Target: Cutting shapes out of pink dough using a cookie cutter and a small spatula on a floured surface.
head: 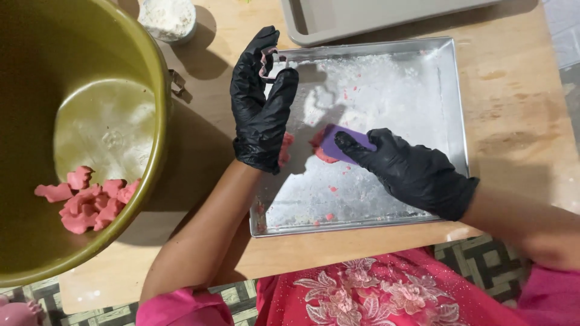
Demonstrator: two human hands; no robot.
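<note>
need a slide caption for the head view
Gloved left hand lifts a pink cutter over a floured metal tray; right hand presses a purple scraper on pink dough.

Black gloves on left hand point(261, 115) and right hand point(414, 172); purple scraper point(341, 140), pink dough point(323, 151). Silver tray point(454, 102) dusted white, olive-green bowl point(154, 72) with pink shapes point(84, 199). Pale wooden desk point(513, 78), pink floral-embroidered dress point(386, 293).
</note>
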